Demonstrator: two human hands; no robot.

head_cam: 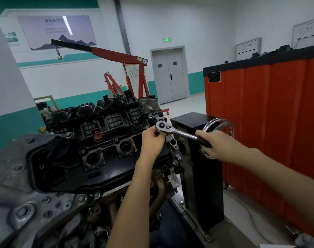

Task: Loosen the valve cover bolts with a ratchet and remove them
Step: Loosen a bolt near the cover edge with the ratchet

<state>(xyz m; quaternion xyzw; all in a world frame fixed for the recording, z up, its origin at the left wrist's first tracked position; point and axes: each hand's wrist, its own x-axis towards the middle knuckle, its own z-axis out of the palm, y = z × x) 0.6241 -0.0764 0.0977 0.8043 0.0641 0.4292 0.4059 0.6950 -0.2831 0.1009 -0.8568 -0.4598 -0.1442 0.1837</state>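
Left hand point(151, 140): curled round the chrome ratchet point(179, 131) head, at the right edge of the valve cover point(106, 169).
Right hand point(212, 144): gripping the black handle, close beside a spoked handwheel point(224, 122).
Texture: glossy black plastic, round wells.

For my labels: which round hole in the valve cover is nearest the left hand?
The rightmost hole, just beside the left hand, which holds the ratchet at its head; the next hole lies farther left.
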